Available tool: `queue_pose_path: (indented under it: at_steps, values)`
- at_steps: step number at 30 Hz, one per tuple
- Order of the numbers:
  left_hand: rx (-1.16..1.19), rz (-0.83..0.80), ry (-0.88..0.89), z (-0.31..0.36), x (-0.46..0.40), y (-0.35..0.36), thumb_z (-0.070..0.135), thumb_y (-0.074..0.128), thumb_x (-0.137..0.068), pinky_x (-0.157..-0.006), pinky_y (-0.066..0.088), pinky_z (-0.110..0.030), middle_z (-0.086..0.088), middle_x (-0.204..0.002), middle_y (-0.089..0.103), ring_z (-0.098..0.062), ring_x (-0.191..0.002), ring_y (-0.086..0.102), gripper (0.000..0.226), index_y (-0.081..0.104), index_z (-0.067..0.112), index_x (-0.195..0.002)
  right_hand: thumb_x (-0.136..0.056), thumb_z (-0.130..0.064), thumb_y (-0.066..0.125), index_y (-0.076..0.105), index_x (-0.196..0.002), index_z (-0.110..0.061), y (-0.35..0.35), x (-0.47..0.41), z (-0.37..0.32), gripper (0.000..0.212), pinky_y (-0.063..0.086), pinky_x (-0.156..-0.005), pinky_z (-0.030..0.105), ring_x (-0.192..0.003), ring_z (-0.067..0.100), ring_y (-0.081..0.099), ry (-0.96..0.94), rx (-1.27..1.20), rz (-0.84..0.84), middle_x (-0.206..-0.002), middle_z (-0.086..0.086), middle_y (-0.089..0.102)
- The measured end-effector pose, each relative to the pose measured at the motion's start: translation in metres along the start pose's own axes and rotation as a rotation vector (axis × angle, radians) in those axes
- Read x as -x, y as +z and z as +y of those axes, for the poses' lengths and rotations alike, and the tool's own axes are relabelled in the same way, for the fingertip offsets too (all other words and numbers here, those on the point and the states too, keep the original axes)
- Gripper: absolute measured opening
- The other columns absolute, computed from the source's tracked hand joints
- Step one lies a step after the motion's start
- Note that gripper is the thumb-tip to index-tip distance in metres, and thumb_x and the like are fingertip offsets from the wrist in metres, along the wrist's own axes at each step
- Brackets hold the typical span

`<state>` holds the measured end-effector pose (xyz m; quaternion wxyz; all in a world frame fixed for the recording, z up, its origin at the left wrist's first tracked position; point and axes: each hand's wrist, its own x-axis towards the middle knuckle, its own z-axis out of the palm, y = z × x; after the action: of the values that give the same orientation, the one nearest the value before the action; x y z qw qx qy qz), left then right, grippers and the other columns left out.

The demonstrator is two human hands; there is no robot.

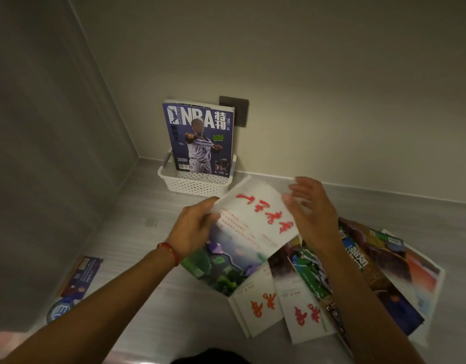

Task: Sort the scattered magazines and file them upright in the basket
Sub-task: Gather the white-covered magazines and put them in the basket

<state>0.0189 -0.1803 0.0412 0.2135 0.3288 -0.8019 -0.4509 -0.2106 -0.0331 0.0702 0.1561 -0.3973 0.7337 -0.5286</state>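
Note:
A white perforated basket [194, 185] stands on the floor in the corner, with a blue NBA magazine [200, 139] upright inside it. My left hand [191, 227] grips the left edge of a white magazine with red calligraphy [253, 219], held above the floor in front of the basket. My right hand [312, 206] hovers at that magazine's right edge with fingers spread, blurred. Scattered magazines [318, 279] lie overlapping on the floor below and to the right, among them two white ones with red characters [281, 311].
A dark wall socket plate [236, 109] sits behind the basket. One blue magazine [74, 287] lies alone by the left wall. Walls meet at the corner behind the basket. Grey floor stretches between the left magazine and the pile.

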Motion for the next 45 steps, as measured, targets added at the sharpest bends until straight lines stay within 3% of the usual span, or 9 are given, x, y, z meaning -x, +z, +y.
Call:
queue_pose_path:
  at_steps: [2, 6, 10, 15, 21, 28, 34, 41, 45]
  values:
    - [0.214, 0.072, -0.099, 0.0, -0.002, -0.014, 0.016, 0.054, -0.099, -0.072, 0.063, -0.027, 0.004, -0.11, 0.069, -0.019, -0.107, 0.066, 0.023, 0.061, 0.03, -0.115, -0.093, -0.054, 0.056, 0.051, -0.125, -0.035, 0.01, -0.001, 0.011, 0.038, 0.055, -0.084, 0.032, -0.108, 0.012, 0.064, 0.182, -0.123, 0.07, -0.125, -0.004, 0.063]
    - [0.461, 0.11, -0.227, -0.005, -0.004, -0.041, 0.01, 0.051, -0.1, -0.075, 0.064, -0.047, -0.007, -0.123, 0.068, -0.024, -0.108, 0.069, 0.03, 0.056, 0.013, -0.13, -0.096, -0.051, 0.053, 0.062, -0.126, -0.02, 0.051, -0.008, 0.014, 0.044, 0.059, -0.084, 0.041, -0.105, 0.023, 0.07, 0.589, -0.447, -0.254, -0.119, 0.005, 0.072]
    - [0.539, 0.136, -0.253, -0.019, -0.017, -0.073, 0.015, 0.055, -0.099, -0.077, 0.063, -0.04, -0.003, -0.124, 0.07, -0.025, -0.109, 0.069, 0.032, 0.057, 0.016, -0.131, -0.094, -0.033, 0.063, 0.071, -0.104, -0.013, 0.07, -0.021, -0.004, 0.023, 0.055, -0.068, 0.028, -0.087, 0.011, 0.072, 0.037, 0.067, -0.249, -0.097, -0.002, 0.076]
    - [0.406, 0.295, -0.089, -0.028, -0.071, -0.126, 0.021, 0.053, -0.101, -0.076, 0.061, -0.03, 0.012, -0.107, 0.074, -0.011, -0.101, 0.071, 0.017, 0.062, 0.017, -0.114, -0.089, -0.026, 0.07, 0.076, -0.081, -0.011, 0.101, -0.093, -0.055, 0.018, 0.039, -0.047, 0.008, -0.048, 0.003, 0.054, -0.181, 0.307, -0.069, -0.074, 0.006, 0.075]
    - [0.017, 0.439, 0.03, -0.037, -0.145, -0.188, 0.026, 0.06, -0.093, -0.07, 0.06, -0.029, -0.005, -0.117, 0.072, -0.018, -0.091, 0.07, 0.023, 0.07, 0.017, -0.111, -0.09, -0.034, 0.068, 0.074, -0.106, -0.009, 0.144, -0.165, -0.086, 0.03, 0.041, -0.047, -0.001, -0.049, -0.008, 0.06, -0.106, 0.307, 0.0, -0.102, 0.005, 0.077]
    - [0.24, 0.405, -0.257, -0.077, -0.194, -0.183, 0.013, 0.067, -0.087, -0.091, 0.058, -0.048, -0.016, -0.105, 0.075, -0.034, -0.098, 0.071, 0.021, 0.075, 0.004, -0.104, -0.094, -0.032, 0.061, 0.07, -0.116, -0.007, 0.178, -0.199, -0.061, 0.034, 0.037, -0.045, -0.002, -0.076, 0.01, 0.061, 0.0, 0.354, -0.012, -0.113, 0.01, 0.074]
    - [0.37, 0.367, -0.374, -0.107, -0.208, -0.162, 0.013, 0.067, -0.089, -0.096, 0.056, -0.046, -0.016, -0.111, 0.074, -0.032, -0.103, 0.07, 0.026, 0.073, 0.002, -0.112, -0.095, -0.024, 0.058, 0.069, -0.117, -0.007, 0.208, -0.201, -0.028, 0.03, 0.041, -0.043, 0.003, -0.065, 0.0, 0.058, 0.195, 0.253, 0.007, -0.111, 0.01, 0.073]
    - [0.452, 0.273, -0.347, -0.124, -0.211, -0.143, 0.002, 0.06, -0.089, -0.078, 0.057, -0.029, -0.003, -0.116, 0.072, -0.023, -0.103, 0.066, 0.036, 0.07, 0.017, -0.121, -0.09, -0.006, 0.064, 0.061, -0.121, -0.014, 0.226, -0.195, -0.012, 0.032, 0.06, -0.081, 0.034, -0.107, 0.026, 0.066, 0.406, -0.163, 0.05, -0.127, 0.007, 0.066]
    - [0.507, 0.268, -0.313, -0.123, -0.216, -0.137, 0.007, 0.058, -0.093, -0.086, 0.059, -0.038, -0.001, -0.119, 0.069, -0.024, -0.11, 0.065, 0.028, 0.065, 0.026, -0.113, -0.09, -0.01, 0.052, 0.034, -0.146, -0.012, 0.213, -0.19, -0.012, 0.059, 0.037, -0.112, 0.053, -0.137, 0.034, 0.043, 0.5, -0.359, -0.052, -0.15, 0.015, 0.041]
